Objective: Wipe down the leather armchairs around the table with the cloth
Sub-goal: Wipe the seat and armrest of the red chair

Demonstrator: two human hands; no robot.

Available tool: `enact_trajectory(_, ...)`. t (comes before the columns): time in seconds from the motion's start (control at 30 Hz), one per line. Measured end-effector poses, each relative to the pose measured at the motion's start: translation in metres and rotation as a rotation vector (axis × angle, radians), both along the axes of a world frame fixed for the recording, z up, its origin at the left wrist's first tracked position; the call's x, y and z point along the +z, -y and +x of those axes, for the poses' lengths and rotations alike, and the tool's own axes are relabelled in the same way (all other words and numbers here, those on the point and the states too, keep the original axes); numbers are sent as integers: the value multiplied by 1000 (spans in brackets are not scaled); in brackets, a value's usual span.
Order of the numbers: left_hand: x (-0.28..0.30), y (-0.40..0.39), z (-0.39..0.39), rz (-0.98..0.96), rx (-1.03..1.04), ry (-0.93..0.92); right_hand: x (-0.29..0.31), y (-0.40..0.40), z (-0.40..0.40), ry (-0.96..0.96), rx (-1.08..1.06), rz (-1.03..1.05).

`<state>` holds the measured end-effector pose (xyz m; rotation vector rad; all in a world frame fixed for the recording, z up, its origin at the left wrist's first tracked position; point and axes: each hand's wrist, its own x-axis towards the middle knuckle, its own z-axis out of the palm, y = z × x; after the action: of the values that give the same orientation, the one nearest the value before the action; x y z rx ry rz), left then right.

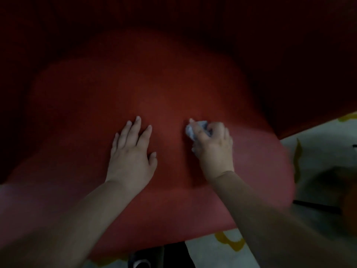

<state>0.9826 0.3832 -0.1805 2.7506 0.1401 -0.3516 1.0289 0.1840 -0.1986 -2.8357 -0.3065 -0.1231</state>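
A red leather armchair seat [135,84] fills most of the view, dim and blurred. My left hand [131,151] lies flat on the seat cushion with its fingers straight and spread. To its right, my right hand [212,146] grips a small crumpled pale grey cloth [193,130] and presses it against the leather. The two hands sit side by side near the front middle of the seat. The chair's back and arms rise dark behind and around the cushion.
A pale floor with yellow markings [318,144] shows to the right and below the seat. A dark bar [316,206] and a blurred dark shape lie on it at the right. A dark chair base [146,256] shows under the seat's front edge.
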Motion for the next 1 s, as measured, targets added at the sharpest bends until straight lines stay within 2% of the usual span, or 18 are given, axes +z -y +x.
enact_trajectory(0.17, -4, 8, 4, 15, 13, 4, -4, 85, 1, 53, -320, 14)
enact_trajectory(0.3, -6, 8, 2, 26, 4, 8, -18, 63, -8, -77, -387, 248)
enact_trajectory(0.33, -6, 9, 3, 29, 6, 7, -16, 51, -14, -30, -398, 155)
enact_trajectory(0.37, -6, 9, 3, 31, 7, 6, -13, 39, -21, -28, -432, 153)
enact_trajectory(0.5, -1, 6, 5, 34, -15, -31, -7, -9, -56, -126, -197, 313)
enact_trajectory(0.57, 7, 2, 9, 39, -47, -72, 1, -22, -64, -162, -55, 240)
enact_trajectory(0.67, 23, -6, 12, 56, -79, -125, 22, -16, -54, -265, -2, 221)
enact_trajectory(0.77, 36, -15, 12, 59, -86, -133, 40, 10, -16, -157, 0, 166)
enact_trajectory(0.9, 39, -16, 14, 37, -100, -109, 54, 48, 66, 60, -163, 1)
enact_trajectory(1.0, 33, -1, 20, -11, -112, -91, 47, 56, 93, 94, -127, -82)
